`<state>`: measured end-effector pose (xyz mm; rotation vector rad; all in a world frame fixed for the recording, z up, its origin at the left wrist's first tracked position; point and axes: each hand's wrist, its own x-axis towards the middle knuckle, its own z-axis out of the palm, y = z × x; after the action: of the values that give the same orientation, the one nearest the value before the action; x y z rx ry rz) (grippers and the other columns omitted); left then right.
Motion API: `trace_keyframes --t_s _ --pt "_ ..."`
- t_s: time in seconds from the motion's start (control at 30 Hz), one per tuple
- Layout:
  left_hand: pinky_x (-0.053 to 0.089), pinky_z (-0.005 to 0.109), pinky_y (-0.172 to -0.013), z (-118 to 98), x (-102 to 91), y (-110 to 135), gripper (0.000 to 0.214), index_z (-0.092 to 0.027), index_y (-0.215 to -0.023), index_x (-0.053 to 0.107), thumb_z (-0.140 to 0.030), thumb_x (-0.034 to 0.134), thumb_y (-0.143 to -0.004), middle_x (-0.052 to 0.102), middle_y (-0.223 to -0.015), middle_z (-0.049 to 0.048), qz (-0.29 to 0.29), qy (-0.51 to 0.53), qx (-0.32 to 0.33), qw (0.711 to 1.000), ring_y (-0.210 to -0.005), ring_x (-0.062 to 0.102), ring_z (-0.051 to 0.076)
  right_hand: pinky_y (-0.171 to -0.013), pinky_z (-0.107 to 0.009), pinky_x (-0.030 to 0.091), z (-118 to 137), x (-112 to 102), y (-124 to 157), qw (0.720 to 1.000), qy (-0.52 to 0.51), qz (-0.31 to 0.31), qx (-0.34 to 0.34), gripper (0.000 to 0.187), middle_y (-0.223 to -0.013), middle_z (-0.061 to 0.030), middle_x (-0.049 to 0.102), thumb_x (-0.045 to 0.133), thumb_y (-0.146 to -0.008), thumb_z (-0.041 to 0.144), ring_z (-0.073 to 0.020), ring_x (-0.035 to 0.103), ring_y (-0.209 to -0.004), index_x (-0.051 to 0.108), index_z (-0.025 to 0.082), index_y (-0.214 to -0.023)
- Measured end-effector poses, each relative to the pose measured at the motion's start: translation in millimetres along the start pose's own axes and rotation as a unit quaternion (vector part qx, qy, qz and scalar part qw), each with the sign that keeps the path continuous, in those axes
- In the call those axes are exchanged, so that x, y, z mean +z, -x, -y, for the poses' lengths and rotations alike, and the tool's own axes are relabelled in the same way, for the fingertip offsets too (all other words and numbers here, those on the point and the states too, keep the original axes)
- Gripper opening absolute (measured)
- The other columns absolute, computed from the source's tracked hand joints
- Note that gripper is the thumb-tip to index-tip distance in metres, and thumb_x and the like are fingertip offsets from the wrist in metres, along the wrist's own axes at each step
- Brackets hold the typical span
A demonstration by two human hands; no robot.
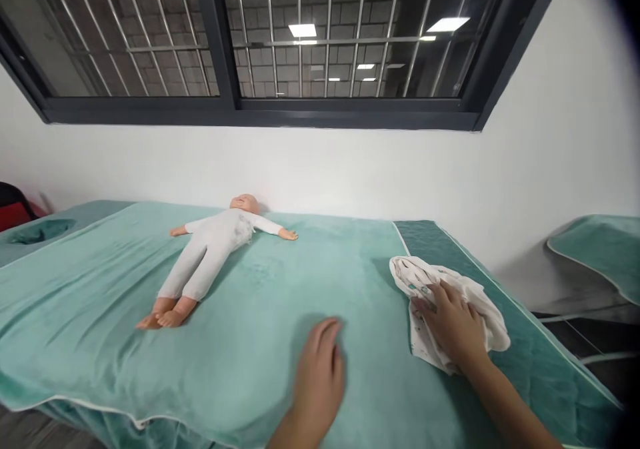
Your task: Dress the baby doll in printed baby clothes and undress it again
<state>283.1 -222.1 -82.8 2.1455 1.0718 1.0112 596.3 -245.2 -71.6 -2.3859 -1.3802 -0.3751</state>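
Note:
My right hand (pixel 453 325) is on a crumpled white cloth (pixel 473 285) with a small print, at the right of the bed. Its fingers curl into the folds, and the hand hides part of the fabric. Nearer the middle, my left hand (pixel 320 372) hovers over or rests on the green sheet with loosely curved fingers and nothing in them. A baby doll (pixel 215 242) in a white long-sleeved suit lies on its back to the left. Its arms are spread, its bare feet point toward me, and its head is near the wall.
A green plush cover (pixel 310 269) with white piping lies over the bed, with a darker quilted strip (pixel 545 369) along the right. Behind stands a white wall under a barred window (pixel 320 112). Another green-covered surface (pixel 600 249) is at the right, and a red and black object (pixel 14 207) at far left.

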Motion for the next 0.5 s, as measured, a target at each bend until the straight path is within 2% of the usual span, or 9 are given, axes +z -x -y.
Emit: trace_keyframes --t_s 0.1,0.17,0.27,0.37,0.43,0.5 --pt "0.046 0.047 -0.109 -22.2 32.2 -61.3 0.043 -0.028 -0.137 0.056 -0.03 0.047 -0.095 0.061 -0.135 0.011 0.099 0.096 0.008 0.99 -0.124 0.057 0.026 -0.099 -0.052 0.043 -4.0 -0.1 -11.1 1.0 -0.009 -0.003 -0.002 0.042 -0.138 -0.0122 0.057 0.035 -0.097 0.049 -0.0334 0.059 -0.118 0.064 0.022 -0.111" --pt "0.045 0.046 -0.107 -26.7 44.7 -87.4 0.038 -0.026 -0.13 0.061 -0.033 0.051 -0.093 0.064 -0.128 0.0115 0.111 0.134 0.002 0.985 -0.121 0.058 0.027 -0.096 -0.049 0.045 -4.9 -4.2 -18.2 0.999 -0.054 0.001 -0.006 0.039 -0.134 -0.0113 0.06 0.034 -0.098 0.044 -0.032 0.061 -0.114 0.065 0.022 -0.104" --pt "0.045 0.044 -0.105 -25.1 54.9 -110.8 0.036 -0.022 -0.123 0.063 -0.038 0.058 -0.091 0.067 -0.122 0.0126 0.121 0.225 -0.056 0.965 -0.113 0.062 0.025 -0.097 -0.047 0.046 2.3 -17.5 -26.7 0.982 -0.19 -0.002 0.012 0.036 -0.133 -0.0104 0.062 0.04 -0.096 0.044 -0.0314 0.06 -0.117 0.066 0.021 -0.106" --pt "0.045 0.04 -0.105 -22.4 56.5 -123.9 0.045 -0.02 -0.127 0.059 -0.042 0.065 -0.088 0.062 -0.133 0.0143 0.105 0.366 -0.134 0.915 -0.114 0.062 0.023 -0.092 -0.044 0.049 28.7 -39.0 -27.3 0.936 -0.348 0.031 0.045 0.041 -0.124 -0.0077 0.068 0.045 -0.094 0.048 -0.0286 0.064 -0.106 0.064 0.023 -0.119" --pt "0.045 0.038 -0.105 -20.6 53.2 -129.2 0.05 -0.021 -0.13 0.056 -0.045 0.066 -0.087 0.056 -0.141 0.0139 0.068 0.471 -0.168 0.863 -0.119 0.061 0.023 -0.092 -0.042 0.049 55.9 -54.3 -23.3 0.902 -0.423 0.076 0.038 0.042 -0.122 -0.0057 0.069 0.049 -0.094 0.05 -0.0266 0.065 -0.104 0.063 0.025 -0.124" --pt "0.049 0.037 -0.099 -18.3 47.9 -132.0 0.051 -0.022 -0.131 0.055 -0.048 0.065 -0.088 0.058 -0.139 0.0132 0.036 0.564 -0.195 0.802 -0.117 0.062 0.023 -0.098 -0.038 0.047 84.8 -65.9 -19.0 0.843 -0.525 0.12 -0.006 0.033 -0.136 -0.0042 0.063 0.052 -0.095 0.047 -0.0256 0.059 -0.119 0.066 0.026 -0.115"
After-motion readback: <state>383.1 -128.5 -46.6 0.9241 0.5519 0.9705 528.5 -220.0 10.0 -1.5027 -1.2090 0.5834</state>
